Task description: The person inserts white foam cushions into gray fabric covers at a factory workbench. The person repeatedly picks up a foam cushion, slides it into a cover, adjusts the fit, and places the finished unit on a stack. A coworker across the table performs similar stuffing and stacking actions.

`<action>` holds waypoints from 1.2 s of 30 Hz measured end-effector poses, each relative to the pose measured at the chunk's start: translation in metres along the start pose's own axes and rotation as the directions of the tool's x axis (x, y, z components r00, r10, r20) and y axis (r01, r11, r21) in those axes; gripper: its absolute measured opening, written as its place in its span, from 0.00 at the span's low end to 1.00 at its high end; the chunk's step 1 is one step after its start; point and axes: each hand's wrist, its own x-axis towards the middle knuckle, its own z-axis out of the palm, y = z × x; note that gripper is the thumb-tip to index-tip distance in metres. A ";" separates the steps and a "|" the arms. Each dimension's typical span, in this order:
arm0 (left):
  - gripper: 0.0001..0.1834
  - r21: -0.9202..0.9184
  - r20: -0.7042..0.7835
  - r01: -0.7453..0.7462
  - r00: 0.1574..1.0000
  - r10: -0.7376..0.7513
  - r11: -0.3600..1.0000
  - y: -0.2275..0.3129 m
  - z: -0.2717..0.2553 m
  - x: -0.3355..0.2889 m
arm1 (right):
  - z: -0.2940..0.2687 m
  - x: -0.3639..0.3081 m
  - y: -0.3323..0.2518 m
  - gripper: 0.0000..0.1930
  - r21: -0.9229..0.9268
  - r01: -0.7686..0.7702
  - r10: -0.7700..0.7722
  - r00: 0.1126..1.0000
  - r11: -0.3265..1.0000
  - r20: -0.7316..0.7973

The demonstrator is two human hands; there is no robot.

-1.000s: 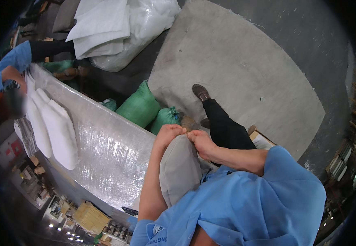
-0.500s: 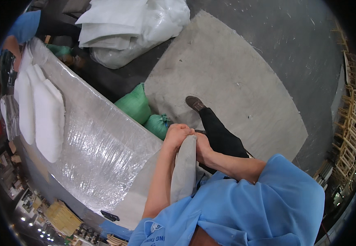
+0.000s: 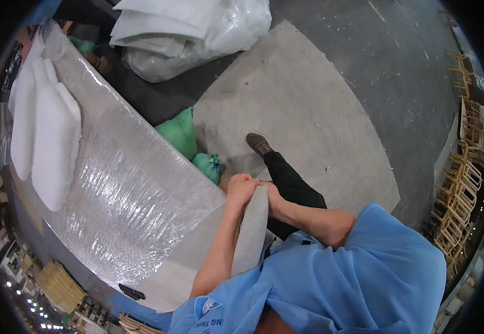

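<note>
My left hand (image 3: 242,189) and my right hand (image 3: 272,199) are side by side at the near edge of the table, both closed. Between them they pinch the top end of a grey fabric piece (image 3: 252,231), which hangs down between my forearms toward my body. Its lower part is hidden behind my blue shirt. My fingertips are tucked in, so the exact grip does not show. Left of my hands is a table (image 3: 125,183) wrapped in shiny clear film, with bare grey covering at its near end.
White padding sheets (image 3: 52,133) lie on the table's far left, and a dark phone-like object (image 3: 132,291) at its near edge. Green sacks (image 3: 179,133) sit on the floor beyond. Farther off is a plastic-wrapped white bundle (image 3: 192,44). Wooden frames (image 3: 462,206) line the right. A grey mat (image 3: 303,111) covers the floor.
The view has shifted slightly. Both hands keep their hold at the top of the grey fabric piece, with little movement.
</note>
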 end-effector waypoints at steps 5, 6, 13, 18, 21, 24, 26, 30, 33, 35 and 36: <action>0.11 -0.074 0.082 0.024 0.996 -0.018 0.997 0.022 0.020 0.000 | -0.014 -0.027 -0.022 0.15 -0.012 -0.094 0.094 0.995 0.995 -0.021; 0.12 -0.063 0.072 -0.004 0.997 0.009 0.998 0.023 0.023 -0.001 | -0.020 -0.024 -0.023 0.15 -0.009 -0.110 0.110 0.994 0.994 0.004; 0.13 0.038 0.007 -0.078 0.997 0.077 0.996 0.004 0.005 -0.005 | -0.012 -0.005 -0.018 0.14 -0.296 -0.053 0.018 0.993 0.954 -0.120; 0.13 0.191 -0.075 -0.156 0.982 0.173 0.969 -0.003 0.008 -0.006 | -0.002 0.004 -0.013 0.13 -0.241 -0.147 0.118 0.984 0.959 -0.132; 0.12 0.330 -0.077 -0.165 0.977 0.200 0.929 0.003 0.005 -0.011 | -0.023 0.030 -0.002 0.13 -0.173 -0.184 0.186 0.983 0.968 -0.005; 0.12 0.314 -0.162 -0.213 0.948 0.273 0.925 0.033 -0.016 -0.032 | -0.040 0.052 0.008 0.13 -0.109 -0.261 0.269 0.961 0.959 0.059; 0.14 0.092 -0.259 -0.331 0.903 0.343 0.939 0.047 -0.033 -0.061 | -0.025 0.045 0.008 0.15 -0.193 -0.232 0.237 0.972 0.954 0.004; 0.27 -0.441 0.048 -0.137 0.983 0.176 0.887 0.034 -0.032 -0.146 | -0.011 0.023 0.000 0.22 -0.252 -0.171 0.228 0.950 0.953 0.215; 0.32 -0.221 0.062 -0.046 0.996 0.061 0.974 0.007 -0.018 -0.163 | -0.032 0.032 0.020 0.21 -0.240 -0.072 0.129 0.964 0.968 0.234; 0.30 -0.265 0.013 -0.044 0.999 0.049 0.963 -0.001 -0.014 -0.178 | -0.039 0.041 0.025 0.21 -0.254 -0.018 0.084 0.964 0.967 0.252; 0.28 -0.365 0.011 -0.061 0.998 0.070 0.929 -0.013 -0.013 -0.186 | -0.041 0.041 0.025 0.22 -0.297 -0.006 0.086 0.962 0.955 0.257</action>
